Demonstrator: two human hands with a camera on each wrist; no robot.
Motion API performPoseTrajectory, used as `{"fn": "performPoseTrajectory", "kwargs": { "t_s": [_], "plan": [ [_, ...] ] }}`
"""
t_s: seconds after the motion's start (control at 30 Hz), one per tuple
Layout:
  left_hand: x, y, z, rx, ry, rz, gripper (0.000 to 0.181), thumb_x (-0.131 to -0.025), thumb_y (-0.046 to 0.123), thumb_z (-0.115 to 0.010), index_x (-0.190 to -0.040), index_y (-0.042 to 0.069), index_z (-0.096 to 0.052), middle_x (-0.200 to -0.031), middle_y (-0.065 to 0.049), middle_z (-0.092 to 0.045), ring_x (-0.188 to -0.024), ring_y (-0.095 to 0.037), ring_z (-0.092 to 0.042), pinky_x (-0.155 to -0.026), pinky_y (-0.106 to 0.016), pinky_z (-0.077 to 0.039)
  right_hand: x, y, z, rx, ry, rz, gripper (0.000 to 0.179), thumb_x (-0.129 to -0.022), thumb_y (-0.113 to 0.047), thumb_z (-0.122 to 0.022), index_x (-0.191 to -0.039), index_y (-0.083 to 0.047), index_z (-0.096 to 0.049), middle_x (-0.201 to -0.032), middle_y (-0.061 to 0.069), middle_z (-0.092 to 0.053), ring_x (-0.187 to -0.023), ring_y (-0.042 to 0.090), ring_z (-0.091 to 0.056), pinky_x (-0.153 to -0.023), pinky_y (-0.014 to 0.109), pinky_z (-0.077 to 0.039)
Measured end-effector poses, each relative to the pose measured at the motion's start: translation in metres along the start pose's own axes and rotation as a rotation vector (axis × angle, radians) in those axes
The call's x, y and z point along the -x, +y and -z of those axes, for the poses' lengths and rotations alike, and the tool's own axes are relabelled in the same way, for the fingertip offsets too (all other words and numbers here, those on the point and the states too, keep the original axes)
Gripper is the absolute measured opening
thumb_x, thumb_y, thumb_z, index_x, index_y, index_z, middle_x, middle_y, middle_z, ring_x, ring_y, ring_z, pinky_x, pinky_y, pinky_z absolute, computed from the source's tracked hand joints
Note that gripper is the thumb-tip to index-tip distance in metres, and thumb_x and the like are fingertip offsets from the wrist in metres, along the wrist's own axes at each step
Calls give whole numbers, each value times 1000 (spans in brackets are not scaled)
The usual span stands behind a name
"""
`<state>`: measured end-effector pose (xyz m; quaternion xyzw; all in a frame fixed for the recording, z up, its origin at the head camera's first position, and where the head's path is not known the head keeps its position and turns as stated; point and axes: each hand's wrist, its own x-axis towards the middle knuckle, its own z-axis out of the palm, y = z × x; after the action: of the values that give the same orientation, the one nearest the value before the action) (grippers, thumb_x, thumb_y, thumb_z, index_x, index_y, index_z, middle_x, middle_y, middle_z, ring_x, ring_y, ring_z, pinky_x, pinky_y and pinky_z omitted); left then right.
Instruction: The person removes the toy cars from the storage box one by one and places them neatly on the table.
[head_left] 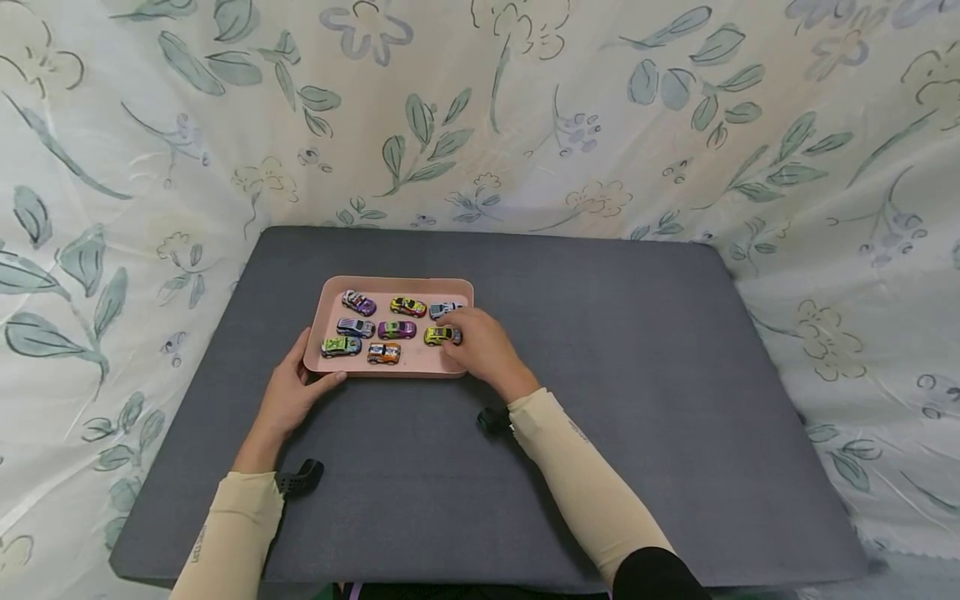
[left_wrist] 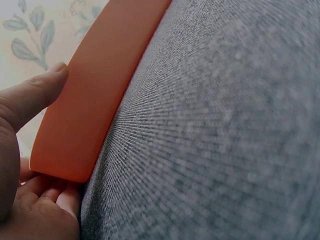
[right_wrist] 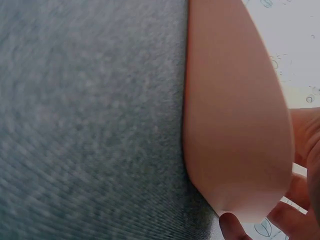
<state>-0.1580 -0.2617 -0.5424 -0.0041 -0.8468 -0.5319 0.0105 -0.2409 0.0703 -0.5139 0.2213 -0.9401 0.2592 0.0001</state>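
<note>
A pink tray (head_left: 420, 364) lies on the grey table with several small toy cars in it. My left hand (head_left: 288, 392) grips the tray's near left corner. In the left wrist view its thumb (left_wrist: 50, 82) lies against the front wall, the fingers round the end. My right hand (head_left: 483, 346) reaches over the tray's right end and pinches a yellow-green toy car (head_left: 437, 336). Just behind it sits a pale blue toy car (head_left: 442, 309), partly covered by the hand. In the right wrist view the tray wall (right_wrist: 235, 110) hides the cars.
Left of the right hand stand a purple-green car (head_left: 397, 330), an orange car (head_left: 384, 353), a green car (head_left: 341, 347) and a yellow-red car (head_left: 408, 307). The grey table (head_left: 637, 375) extends to the right. A floral cloth (head_left: 525, 108) hangs behind it.
</note>
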Motion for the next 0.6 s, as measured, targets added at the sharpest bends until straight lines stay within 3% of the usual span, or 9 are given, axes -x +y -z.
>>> {"fn": "performPoseTrajectory", "kwargs": {
  "t_s": [0.13,0.6],
  "plan": [
    [0,-1,0,-8,1,0,107,-98,17,-85,-173,1,-10,-176,-25,-19,-162,-40,-21,-128,-57,-25,-1,-1,-2,21,-17,-12,35,-99,-17,-79,-133,-20,-78,-137,-1,-71,-132,19,-60,-111,42,-53],
    [3,-3,-2,-2,7,-5,107,-98,17,-86,-173,1,-11,-176,-25,-20,-162,-39,-22,-129,-57,-24,-2,-2,-7,89,-9,-28,29,-99,-15,-78,-128,-20,-80,-126,-2,-76,-117,18,-67,-99,42,-59]
  ]
}}
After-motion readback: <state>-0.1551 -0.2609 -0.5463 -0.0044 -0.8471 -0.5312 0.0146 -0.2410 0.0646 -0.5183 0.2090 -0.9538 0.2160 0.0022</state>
